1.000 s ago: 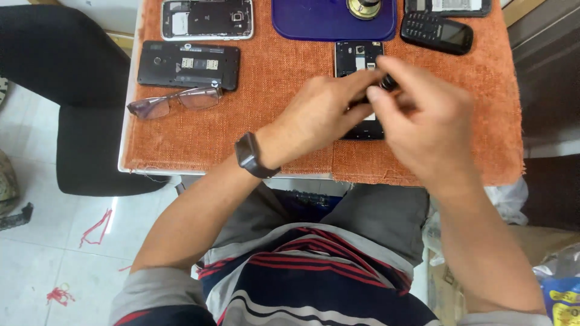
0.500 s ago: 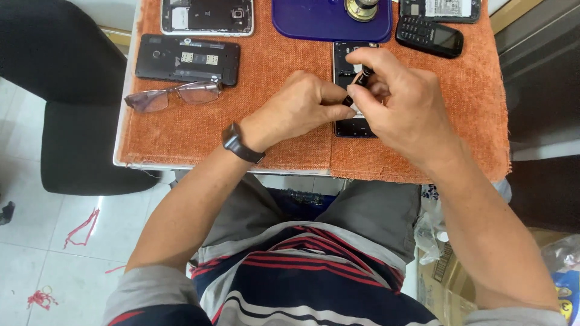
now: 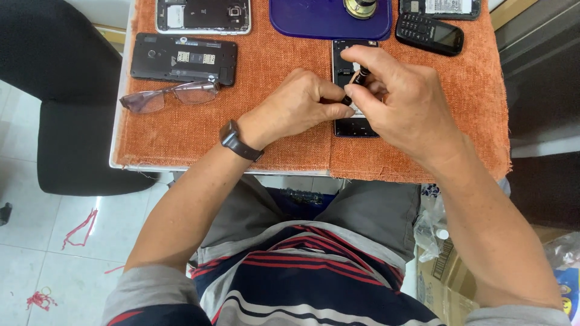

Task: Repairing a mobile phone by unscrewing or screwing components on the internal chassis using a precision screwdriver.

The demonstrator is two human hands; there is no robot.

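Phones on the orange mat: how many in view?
5. Opened phone at top left; black opened phone below it; opened phone under both hands, centre; black keypad phone upper right; another cut off at the top edge. Others may lie out of frame.

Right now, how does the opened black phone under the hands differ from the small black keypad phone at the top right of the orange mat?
The opened black phone lies lengthwise away from the person, inner parts exposed; the small black keypad phone lies crosswise, keys and screen up. The left hand and right hand work over the opened phone and partly hide it; the keypad phone lies untouched and in full view. Both are black and rest on the orange mat.
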